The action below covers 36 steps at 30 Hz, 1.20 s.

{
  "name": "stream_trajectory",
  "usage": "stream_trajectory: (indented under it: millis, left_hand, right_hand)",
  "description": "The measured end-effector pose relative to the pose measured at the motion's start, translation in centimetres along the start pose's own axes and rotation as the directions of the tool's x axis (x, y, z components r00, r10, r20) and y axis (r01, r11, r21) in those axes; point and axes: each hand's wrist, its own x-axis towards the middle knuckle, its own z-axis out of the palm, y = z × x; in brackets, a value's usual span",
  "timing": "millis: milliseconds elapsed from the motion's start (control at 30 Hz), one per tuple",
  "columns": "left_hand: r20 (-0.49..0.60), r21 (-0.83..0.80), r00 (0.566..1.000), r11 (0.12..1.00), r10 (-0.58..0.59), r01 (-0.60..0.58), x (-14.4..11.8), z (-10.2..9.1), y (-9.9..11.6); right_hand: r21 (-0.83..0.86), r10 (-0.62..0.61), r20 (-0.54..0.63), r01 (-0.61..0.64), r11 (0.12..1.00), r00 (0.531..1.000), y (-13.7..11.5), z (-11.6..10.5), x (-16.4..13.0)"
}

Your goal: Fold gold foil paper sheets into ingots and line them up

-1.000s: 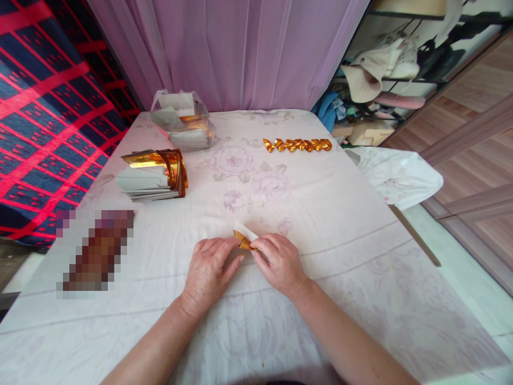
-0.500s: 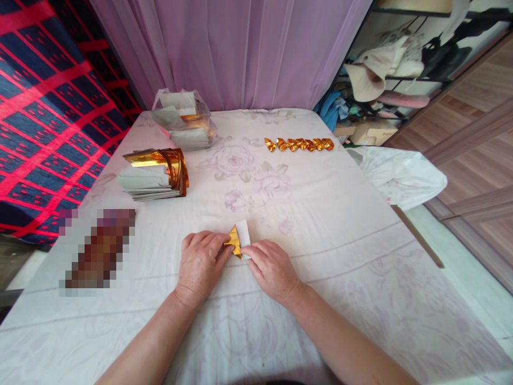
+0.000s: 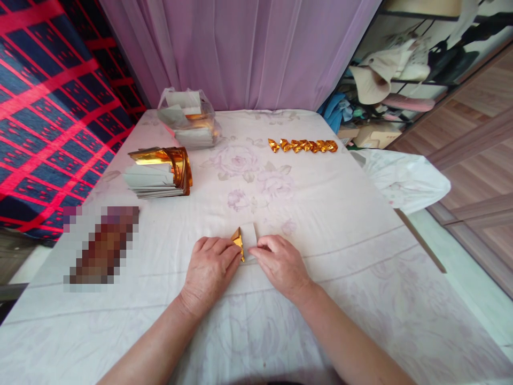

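Gold-and-white paper [image 3: 249,235] lies toward the table's [image 3: 340,214] near edge, left hand [image 3: 210,264] clamped on its folded gold end, right hand [image 3: 282,264] touching the white flap, grip unclear.

A floral cloth [image 3: 274,186] covers the bench [image 3: 344,214]. A purple curtain [image 3: 240,53] hangs behind its far edge. Past the left edge is a red and dark blue checked fabric [image 3: 52,117]. On the bench near that edge lies a reddish-brown blur [image 3: 107,246], too pixelated to tell. Just beside the right edge is a white bag [image 3: 409,182]. Beyond the far right corner, shelves [image 3: 419,15] hold a pale cap [image 3: 371,80] and dark shoes [image 3: 457,67]; below is a box [image 3: 377,135].
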Motion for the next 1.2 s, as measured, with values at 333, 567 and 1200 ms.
stream_trajectory:
  millis: [333, 567, 1200]
  left_hand:
    - [0.009, -0.02, 1.0, 1.0, 0.015, -0.015, -0.4, 0.0, -0.6]
    - [0.002, -0.048, 1.0, 0.999, -0.006, 0.006, -0.3, -0.1, -0.4]
    - [0.086, -0.086, 0.99, 0.99, -0.108, 0.115, -0.6, 0.1, -0.2]
  right_hand:
    - [0.126, -0.025, 0.002, 0.025, 0.992, 1.0, -0.6, 0.2, -0.3]
    - [0.263, 0.051, 0.005, -0.05, 0.963, 0.999, 0.0, 0.7, -0.2]
    - [0.178, 0.227, -0.007, -0.223, 0.958, 0.974, -1.1, 1.3, 0.6]
